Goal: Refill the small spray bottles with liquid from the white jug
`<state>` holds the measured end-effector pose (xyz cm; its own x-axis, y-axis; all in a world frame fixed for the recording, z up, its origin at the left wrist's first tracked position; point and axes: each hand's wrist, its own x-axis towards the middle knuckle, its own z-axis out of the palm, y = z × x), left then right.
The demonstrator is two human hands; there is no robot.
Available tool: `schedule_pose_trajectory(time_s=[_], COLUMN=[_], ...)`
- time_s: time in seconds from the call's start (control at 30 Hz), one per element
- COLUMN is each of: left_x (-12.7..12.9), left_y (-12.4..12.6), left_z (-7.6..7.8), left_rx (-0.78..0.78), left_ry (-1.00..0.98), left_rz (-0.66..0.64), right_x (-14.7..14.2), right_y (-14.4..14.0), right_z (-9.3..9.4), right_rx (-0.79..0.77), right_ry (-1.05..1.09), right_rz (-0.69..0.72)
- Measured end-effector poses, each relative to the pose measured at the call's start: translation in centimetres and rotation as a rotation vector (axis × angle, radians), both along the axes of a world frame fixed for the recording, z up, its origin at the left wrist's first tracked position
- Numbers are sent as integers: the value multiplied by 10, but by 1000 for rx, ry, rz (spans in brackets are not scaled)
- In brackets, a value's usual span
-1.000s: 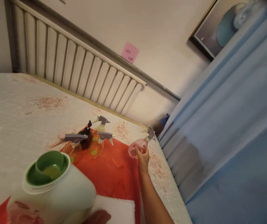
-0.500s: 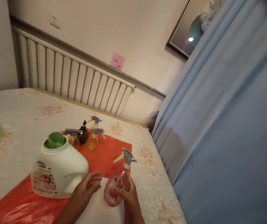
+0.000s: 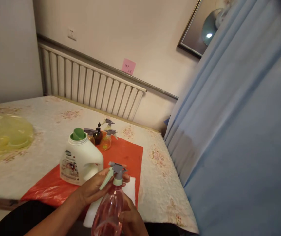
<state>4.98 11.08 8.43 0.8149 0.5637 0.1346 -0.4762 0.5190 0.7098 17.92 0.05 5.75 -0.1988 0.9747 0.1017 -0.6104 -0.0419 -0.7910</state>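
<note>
Two hands on the pink spray bottle

Biggest first: blue curtain [image 3: 241, 131] fills the right side, and the slatted panel [image 3: 91, 87] runs along the far wall. Floral bedcover [image 3: 32, 137] spreads wide, a yellow plastic sheet [image 3: 5, 136] at its left edge, a red sheet [image 3: 123, 154] laid on top. On that red sheet stands the white detergent jug [image 3: 80, 162], green cap up. Just behind it, a cluster of small spray bottles [image 3: 103, 139]. Front and centre, the pink spray bottle [image 3: 108, 209] is held up off the bed, tilted, close to the camera. Right hand [image 3: 130, 219] wraps the bottle's body from below, fingers closed around it. Left hand [image 3: 96, 186] curls its fingers about the grey trigger head [image 3: 116, 172], gripping at the neck. White cloth [image 3: 130, 193] lies beneath the hands.
</note>
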Motion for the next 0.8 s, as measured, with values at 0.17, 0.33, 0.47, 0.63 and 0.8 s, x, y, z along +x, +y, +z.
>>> schedule_pose_trajectory(time_s=[0.17,0.33,0.47,0.63,0.8], left_x=[-6,3,10,-5,-10], left_y=[-9,-20,-33,-33,-31], left_z=[6,9,16,22,24], left_rx=[29,19,84,88,139], left_ry=[-49,157,265,190,280], left_rz=[-28,180,466,246,307], right_x=[-6,-6,-6,-3,-5], right_y=[-8,-10,-11,-17,-22], right_z=[-5,-16,-18,-12,-10], right_rx=[-35,-12,-11,1,25], right_ry=[6,-70,-153,-122,-101], right_rz=[49,-32,-150,-143,-138])
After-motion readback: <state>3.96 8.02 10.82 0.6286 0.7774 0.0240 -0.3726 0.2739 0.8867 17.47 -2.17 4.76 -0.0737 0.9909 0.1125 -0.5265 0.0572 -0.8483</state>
